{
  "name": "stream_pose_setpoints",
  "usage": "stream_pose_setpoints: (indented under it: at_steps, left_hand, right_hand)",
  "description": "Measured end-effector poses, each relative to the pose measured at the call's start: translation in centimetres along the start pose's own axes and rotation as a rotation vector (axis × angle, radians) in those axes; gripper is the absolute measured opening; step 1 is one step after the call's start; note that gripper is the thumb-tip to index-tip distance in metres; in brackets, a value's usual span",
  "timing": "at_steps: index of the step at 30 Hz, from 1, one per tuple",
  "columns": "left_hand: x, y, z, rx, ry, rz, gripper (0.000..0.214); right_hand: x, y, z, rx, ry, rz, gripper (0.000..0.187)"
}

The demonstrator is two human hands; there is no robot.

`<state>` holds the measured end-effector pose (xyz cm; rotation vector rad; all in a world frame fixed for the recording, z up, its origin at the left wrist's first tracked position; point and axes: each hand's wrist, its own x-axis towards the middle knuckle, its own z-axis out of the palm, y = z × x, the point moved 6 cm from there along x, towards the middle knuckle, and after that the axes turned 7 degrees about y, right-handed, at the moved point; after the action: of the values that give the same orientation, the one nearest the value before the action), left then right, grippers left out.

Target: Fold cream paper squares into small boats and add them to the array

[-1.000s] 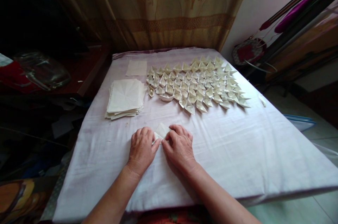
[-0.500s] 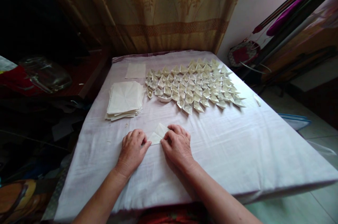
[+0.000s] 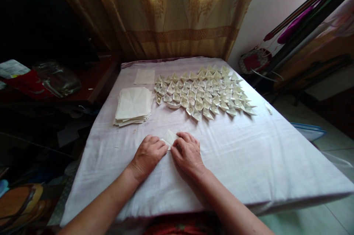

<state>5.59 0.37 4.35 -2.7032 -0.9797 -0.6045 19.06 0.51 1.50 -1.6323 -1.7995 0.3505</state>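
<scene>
A small piece of folded white paper (image 3: pixel 170 137) lies on the cloth-covered table (image 3: pixel 243 157), between my two hands. My left hand (image 3: pixel 151 152) is closed over its left corner, fingers curled and pressing down. From the right, my right hand (image 3: pixel 188 152) pinches the paper's other side with thumb and fingers bent. Parts of the paper are hidden under both hands. Beyond them stand several rows of small folded paper boats (image 3: pixel 201 93). A stack of square paper sheets (image 3: pixel 132 104) sits to the left of the boats.
One single sheet (image 3: pixel 144 76) lies behind the stack. A patterned curtain (image 3: pixel 177 17) hangs past the table's far edge. To the left is a dark red cabinet (image 3: pixel 99 87) with a clear jar (image 3: pixel 62 80). A small white scrap (image 3: pixel 269 108) rests near the right edge.
My left hand has moved right, closer to my right hand, and now covers more of the paper's left side. My right hand stays nearly in place. The view has tilted slightly upward.
</scene>
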Motion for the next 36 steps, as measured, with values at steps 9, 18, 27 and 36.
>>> stream_pose_setpoints:
  at_steps: [9, 18, 27, 36]
  left_hand:
    - [-0.1, -1.0, -0.6, 0.042, 0.127, 0.244, 0.024]
    - [-2.6, -0.9, -0.4, -0.046, 0.11, 0.132, 0.021]
    - [-3.9, 0.5, -0.3, -0.2, 0.027, -0.04, 0.033]
    - [-4.1, 0.5, -0.4, -0.235, 0.004, -0.07, 0.038]
  right_hand:
    - [0.3, 1.4, -1.0, -0.025, -0.014, -0.332, 0.04]
    - [-0.5, -1.5, -1.2, -0.083, 0.001, -0.721, 0.009]
    - [1.4, -0.7, -1.0, 0.056, -0.225, -0.569, 0.013]
    - [2.8, -0.3, 0.7, 0.18, -0.155, -0.303, 0.011]
